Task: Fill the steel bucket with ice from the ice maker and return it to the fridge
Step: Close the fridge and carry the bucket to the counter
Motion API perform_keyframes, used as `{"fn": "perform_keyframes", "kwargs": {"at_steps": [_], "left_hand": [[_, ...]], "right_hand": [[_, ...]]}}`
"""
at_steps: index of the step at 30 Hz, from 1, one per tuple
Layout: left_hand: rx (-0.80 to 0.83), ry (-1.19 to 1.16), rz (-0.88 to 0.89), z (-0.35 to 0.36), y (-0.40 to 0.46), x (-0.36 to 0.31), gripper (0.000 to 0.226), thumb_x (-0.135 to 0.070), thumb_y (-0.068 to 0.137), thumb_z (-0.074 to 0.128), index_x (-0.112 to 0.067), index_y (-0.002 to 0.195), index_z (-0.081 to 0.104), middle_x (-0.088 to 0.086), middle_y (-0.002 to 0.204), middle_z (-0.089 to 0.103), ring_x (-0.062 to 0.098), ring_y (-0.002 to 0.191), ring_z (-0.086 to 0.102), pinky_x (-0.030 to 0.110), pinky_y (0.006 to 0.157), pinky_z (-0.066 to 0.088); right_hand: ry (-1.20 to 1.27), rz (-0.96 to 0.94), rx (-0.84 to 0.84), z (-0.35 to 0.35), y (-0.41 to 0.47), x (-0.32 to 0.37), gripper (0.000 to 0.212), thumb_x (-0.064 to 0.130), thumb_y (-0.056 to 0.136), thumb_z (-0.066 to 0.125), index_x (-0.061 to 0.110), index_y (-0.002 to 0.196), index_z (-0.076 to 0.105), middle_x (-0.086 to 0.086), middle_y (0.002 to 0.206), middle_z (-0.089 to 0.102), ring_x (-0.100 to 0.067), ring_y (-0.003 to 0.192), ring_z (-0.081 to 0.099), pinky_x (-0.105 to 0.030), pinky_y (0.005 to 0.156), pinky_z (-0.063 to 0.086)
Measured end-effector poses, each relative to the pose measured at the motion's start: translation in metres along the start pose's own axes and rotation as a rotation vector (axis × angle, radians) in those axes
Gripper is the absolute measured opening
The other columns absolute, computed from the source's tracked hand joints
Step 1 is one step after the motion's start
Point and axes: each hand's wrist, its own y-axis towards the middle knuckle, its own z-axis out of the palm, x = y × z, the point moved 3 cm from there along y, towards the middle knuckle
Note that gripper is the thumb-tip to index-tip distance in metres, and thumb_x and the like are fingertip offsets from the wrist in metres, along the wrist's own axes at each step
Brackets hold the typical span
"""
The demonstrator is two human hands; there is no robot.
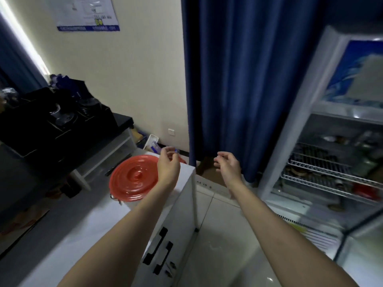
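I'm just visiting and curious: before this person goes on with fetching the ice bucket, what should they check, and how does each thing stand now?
1. Left hand free: ok, loosely curled, holding nothing.
2. Right hand free: ok, loosely curled, holding nothing.
3. Fridge open: ok, wire shelves exposed.
4. Steel bucket located: cannot tell, shelf contents too blurred.
5. Ice maker located: cannot tell.
6. Red lid clear of the hands: ok, it lies untouched on the white cabinet.
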Motion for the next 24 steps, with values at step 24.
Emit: {"fn": "perform_keyframes", "kwargs": {"at_steps": [24], "left_hand": [[0.752,-0.162,0.159,0.309,-0.2,-0.107,0.02,-0.019,0.104,0.043,-0.023,0.113,0.061,0.0,0.103,0.069,0.02,0.099,0.066,0.041,0.091,0.053]], "right_hand": [[-0.191,-0.186,-0.698,-0.342,-0.121,0.04,0.011,0.025,0.104,0.059,0.027,0.11,0.068,0.004,0.103,0.071,-0.015,0.097,0.067,-0.03,0.08,0.053]]}}
